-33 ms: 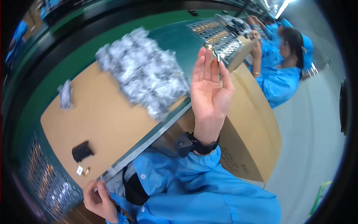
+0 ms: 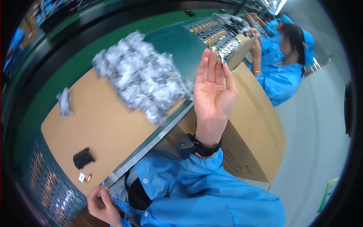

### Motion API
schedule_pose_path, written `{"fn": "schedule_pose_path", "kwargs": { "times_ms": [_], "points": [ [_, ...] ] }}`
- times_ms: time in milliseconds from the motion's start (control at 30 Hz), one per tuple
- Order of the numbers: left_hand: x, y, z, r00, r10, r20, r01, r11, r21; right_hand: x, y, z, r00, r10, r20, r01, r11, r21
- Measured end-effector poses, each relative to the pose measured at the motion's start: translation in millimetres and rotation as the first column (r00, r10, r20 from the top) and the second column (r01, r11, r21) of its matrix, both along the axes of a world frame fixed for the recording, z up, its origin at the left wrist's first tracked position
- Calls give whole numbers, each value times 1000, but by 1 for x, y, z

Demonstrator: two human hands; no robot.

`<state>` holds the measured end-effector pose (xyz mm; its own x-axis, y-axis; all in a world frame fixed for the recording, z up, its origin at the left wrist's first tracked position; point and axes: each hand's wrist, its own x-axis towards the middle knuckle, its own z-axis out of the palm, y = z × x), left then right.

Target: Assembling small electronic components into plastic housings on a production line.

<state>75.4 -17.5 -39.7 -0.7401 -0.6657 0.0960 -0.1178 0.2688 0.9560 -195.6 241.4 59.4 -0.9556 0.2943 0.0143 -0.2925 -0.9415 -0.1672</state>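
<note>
1. My small part [image 2: 222, 58], shiny metal, is up beyond the right end of the board [image 2: 102, 132], at the fingertips of my right hand [image 2: 215, 89]. Thumb and forefinger close narrowly on it; the other fingers stand straight, palm toward me.
2. My left hand [image 2: 104, 206] is just off the board's near corner, fingers curled; I cannot tell whether they hold anything.
3. By that corner, on the board, lie a white piece [image 2: 81, 177], a gold piece [image 2: 88, 178] and a black block [image 2: 83, 158].
4. A bag [image 2: 65, 102] rests at the board's far left, and a heap of clear bags [image 2: 140, 75] covers its far right.
5. Left of the board, on the green worktop [image 2: 166, 38], are rows of parts [image 2: 51, 185].
6. A carton [image 2: 257, 117] stands right of the board; a co-worker [image 2: 280, 72] sits beyond it.
</note>
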Motion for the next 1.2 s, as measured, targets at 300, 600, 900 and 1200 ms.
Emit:
{"fn": "schedule_pose_path", "kwargs": {
  "times_ms": [300, 600, 900, 1200],
  "points": [
    [6, -3, -19, 997, -49, 64, 50, 999, -9, 11, 18, 5, 992, -126, 17, 127, 992, -26],
    [3, 3, -22, 993, -45, 111, 44, 999, 12, 30, 3, 28, 919, 56, -391, -238, 868, -435],
    [22, -16, -66, 987, -157, 39, 155, 987, 50, 34, 24, 43, 937, 123, -327, -260, 871, -416],
    [-244, 226, 97, 296, -449, -843, 947, 24, 320, -37, 63, 66, 876, 277, -396, -325, 944, -59]
  ]
}}
